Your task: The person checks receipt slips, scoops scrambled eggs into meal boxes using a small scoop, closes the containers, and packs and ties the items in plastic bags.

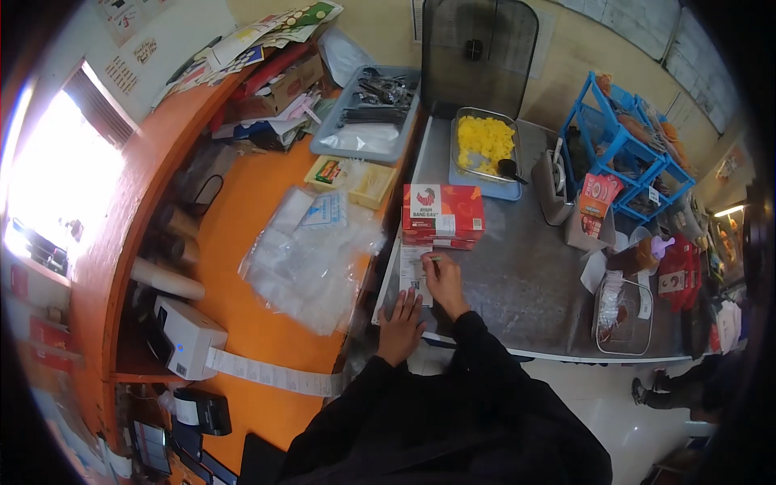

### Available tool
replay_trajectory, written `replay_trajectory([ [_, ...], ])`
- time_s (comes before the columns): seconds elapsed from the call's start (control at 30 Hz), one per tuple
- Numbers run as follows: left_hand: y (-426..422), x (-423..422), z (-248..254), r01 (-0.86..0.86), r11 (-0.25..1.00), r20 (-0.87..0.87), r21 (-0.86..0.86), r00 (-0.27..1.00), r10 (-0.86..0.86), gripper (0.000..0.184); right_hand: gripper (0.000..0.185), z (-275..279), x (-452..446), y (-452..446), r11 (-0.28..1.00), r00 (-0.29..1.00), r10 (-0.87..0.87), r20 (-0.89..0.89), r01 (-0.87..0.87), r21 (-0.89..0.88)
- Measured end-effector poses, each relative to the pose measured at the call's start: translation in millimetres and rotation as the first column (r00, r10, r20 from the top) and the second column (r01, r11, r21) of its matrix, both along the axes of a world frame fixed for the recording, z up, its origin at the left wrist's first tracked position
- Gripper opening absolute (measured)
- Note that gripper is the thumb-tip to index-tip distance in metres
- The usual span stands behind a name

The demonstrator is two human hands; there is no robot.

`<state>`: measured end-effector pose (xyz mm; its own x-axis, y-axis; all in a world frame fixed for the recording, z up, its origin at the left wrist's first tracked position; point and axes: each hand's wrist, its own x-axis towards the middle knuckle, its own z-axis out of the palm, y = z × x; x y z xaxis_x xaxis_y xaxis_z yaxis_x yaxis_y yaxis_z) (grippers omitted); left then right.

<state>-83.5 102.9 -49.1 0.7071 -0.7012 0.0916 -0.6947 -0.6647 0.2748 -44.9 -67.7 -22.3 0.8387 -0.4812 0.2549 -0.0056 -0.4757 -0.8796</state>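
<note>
The white slip [415,267] at my right hand [444,284] is flat, matt paper, and my sleeves [483,341] are soft-looking black cloth with no shine. The worktop [525,295] looks like dull grey metal, smeared and scuffed, while the orange counter [234,234] is smooth with a low sheen. I see glossy, crinkled clear plastic in the bags [311,271], smooth printed card in the red box [457,208], blue plastic in the rack [616,153] and shiny metal wire in the basket [624,350].

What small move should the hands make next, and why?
Probably a short writing stroke on the narrow white printed paper slip: the right hand pinches a slim pen-like object over it, while the left hand lies flat at its lower end.
</note>
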Motion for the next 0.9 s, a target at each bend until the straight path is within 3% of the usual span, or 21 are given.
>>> replay_trajectory([
  [0.1, 3.5, -0.2, -0.1, 0.021, 1.000, 0.010, -0.006, 1.000, -0.021, 0.064, 0.010, 3.9, -1.1, -5.3, 0.992, 0.998, -0.043, -0.043, 0.038, -0.124],
  [0.2, 8.5, -2.8, -3.9, 0.033, 0.999, 0.023, -0.026, 0.999, -0.033, 0.059, 0.010, 2.4, -3.7, -9.9, 0.966, 0.970, -0.022, 0.244, 0.083, -0.245],
  [0.27, 8.7, -3.8, 5.1, 0.025, 0.999, -0.023, -0.024, 0.999, -0.025, 0.051, 0.010, 0.3, -29.0, -2.9, 0.949, 0.962, -0.149, 0.228, 0.204, -0.239],
  [0.33, 13.1, -2.8, -22.5, 0.085, 0.980, 0.102, -0.180, 0.992, -0.068, 0.039, 0.014, -10.0, -57.4, -6.7, 0.883, 0.938, -0.228, 0.262, 0.313, -0.351],
  [0.4, 12.6, -13.3, -10.6, 0.074, 0.949, -0.041, -0.306, 0.995, -0.091, 0.027, 0.036, -27.1, -79.6, -15.7, 0.868, 0.936, -0.348, 0.056, 0.345, -0.358],
  [0.5, -14.5, -36.1, -4.3, 0.144, 0.829, -0.065, -0.540, 0.975, -0.212, 0.021, 0.051, -11.4, -100.8, -28.3, 0.777, 0.851, -0.477, -0.219, 0.292, -0.557],
  [0.6, -54.2, -52.6, 8.0, 0.207, 0.757, -0.083, -0.620, 0.942, -0.326, 0.016, 0.064, 1.1, -117.1, -52.2, 0.844, 0.854, -0.407, -0.325, 0.216, -0.491],
  [0.7, -102.6, -73.4, 35.5, 0.135, 0.755, -0.136, -0.642, 0.949, -0.285, 0.007, 0.062, 13.6, -156.2, -99.9, 0.940, 0.958, -0.288, -0.007, 0.281, -0.195],
  [0.77, -137.8, -89.3, 55.0, 0.090, 0.830, -0.192, -0.551, 0.954, -0.231, 0.010, 0.051, 67.2, -211.9, -148.1, 0.898, 0.910, -0.384, 0.155, 0.407, -0.167],
  [0.83, -189.7, -111.6, 75.2, 0.182, 0.795, -0.223, -0.579, 0.902, -0.369, 0.018, 0.033, 97.7, -281.1, -215.4, 0.714, 0.739, -0.586, 0.332, 0.665, -0.219],
  [0.87, -221.2, -125.3, 87.6, 0.228, 0.771, -0.236, -0.595, 0.867, -0.439, 0.023, 0.019, 104.4, -318.0, -254.7, 0.511, 0.574, -0.715, 0.399, 0.819, -0.262],
  [0.9, -253.9, -139.1, 103.6, 0.317, 0.757, -0.315, -0.571, 0.767, -0.559, 0.038, 0.018, 111.4, -358.4, -294.5, 0.435, 0.466, -0.803, 0.372, 0.885, -0.169],
])
